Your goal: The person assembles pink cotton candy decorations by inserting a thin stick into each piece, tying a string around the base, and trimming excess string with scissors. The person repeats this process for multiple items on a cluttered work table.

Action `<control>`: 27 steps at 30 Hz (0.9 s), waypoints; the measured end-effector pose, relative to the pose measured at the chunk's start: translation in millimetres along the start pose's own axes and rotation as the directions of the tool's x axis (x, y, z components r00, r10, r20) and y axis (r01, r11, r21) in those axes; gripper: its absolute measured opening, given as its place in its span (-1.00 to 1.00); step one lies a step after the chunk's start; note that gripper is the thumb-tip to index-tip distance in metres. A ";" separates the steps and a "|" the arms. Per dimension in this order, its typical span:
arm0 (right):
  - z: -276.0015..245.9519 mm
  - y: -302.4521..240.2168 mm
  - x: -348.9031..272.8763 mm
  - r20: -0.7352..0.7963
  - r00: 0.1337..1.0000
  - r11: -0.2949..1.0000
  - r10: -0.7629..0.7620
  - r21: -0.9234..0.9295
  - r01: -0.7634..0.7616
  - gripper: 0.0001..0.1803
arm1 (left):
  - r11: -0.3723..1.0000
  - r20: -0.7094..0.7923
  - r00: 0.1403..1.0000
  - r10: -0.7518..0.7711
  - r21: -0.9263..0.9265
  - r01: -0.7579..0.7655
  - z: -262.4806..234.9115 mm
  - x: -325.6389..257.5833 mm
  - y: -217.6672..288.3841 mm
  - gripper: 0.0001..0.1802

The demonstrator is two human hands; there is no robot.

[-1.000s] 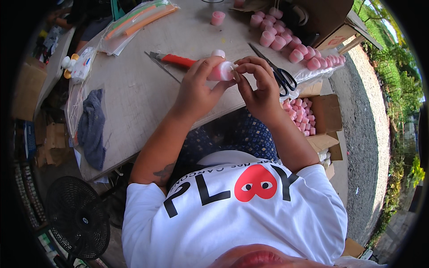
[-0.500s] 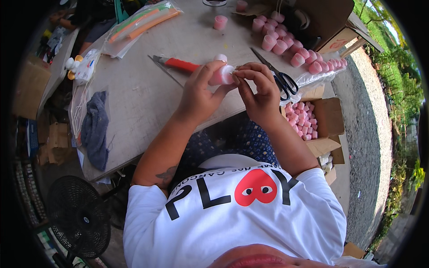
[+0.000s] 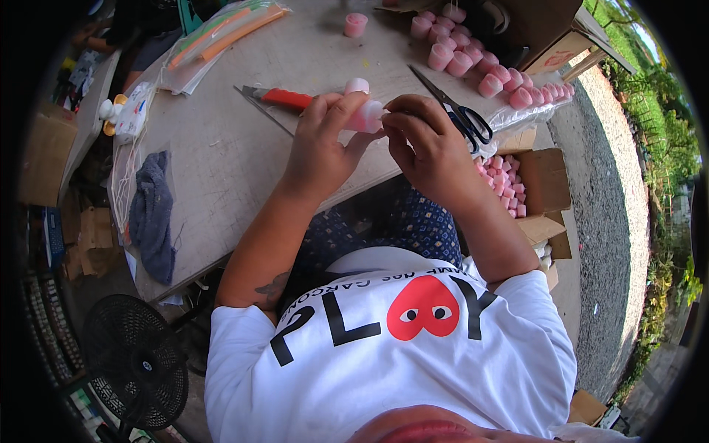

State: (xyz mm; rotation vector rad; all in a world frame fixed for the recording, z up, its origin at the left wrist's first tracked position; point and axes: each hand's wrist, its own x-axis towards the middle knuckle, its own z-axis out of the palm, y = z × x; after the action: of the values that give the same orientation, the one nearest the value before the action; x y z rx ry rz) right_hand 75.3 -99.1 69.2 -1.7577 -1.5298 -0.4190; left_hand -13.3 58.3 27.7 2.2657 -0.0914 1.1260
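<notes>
My left hand [image 3: 323, 144] grips a small pink cylinder [image 3: 364, 117], which looks like a wax candle, between thumb and fingers. It is tipped on its side, with its whitish end toward my right hand [image 3: 428, 148]. The fingertips of that hand are pinched together at this end; what they hold, if anything, is too small to make out. Just beyond my left fingers stands another pink cylinder with a pale top [image 3: 357, 86]. A red-handled utility knife [image 3: 286, 97] lies left of it, and black scissors [image 3: 459, 111] lie beyond my right hand.
Many pink cylinders [image 3: 459, 63] stand at the far right, by a cardboard box [image 3: 565, 50]. An open carton of pink pieces [image 3: 545, 181] is below the table's right edge. A grey cloth [image 3: 153, 214] lies left; bagged orange and green sticks [image 3: 225, 33] lie far left.
My right hand has turned, showing more of its back, and its fingertips stay by the cylinder's end. My left hand keeps its grip. The whole view has shifted slightly.
</notes>
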 end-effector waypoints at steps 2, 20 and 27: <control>-1.5 -0.6 0.9 0.018 1.000 1.000 -0.015 -0.026 0.016 -0.71 | 1.000 -0.008 1.000 0.006 0.009 -0.006 0.8 -1.1 -0.9 -0.41; -6.2 6.1 4.6 -0.009 0.989 0.959 0.147 0.246 -0.140 -0.83 | 0.989 0.050 0.995 -0.084 -0.118 0.089 5.7 -1.7 -1.2 -0.44; 6.3 13.2 -5.4 0.039 0.921 0.715 0.387 0.618 -0.327 -0.89 | 0.916 0.138 0.969 -0.205 0.377 0.140 -0.3 -5.4 -0.1 -0.44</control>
State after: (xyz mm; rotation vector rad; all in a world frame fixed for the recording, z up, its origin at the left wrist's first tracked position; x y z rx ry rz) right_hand 85.2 -98.3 57.1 -1.4222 -1.0444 0.1909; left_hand -17.0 57.5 23.7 2.6379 0.2683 0.9051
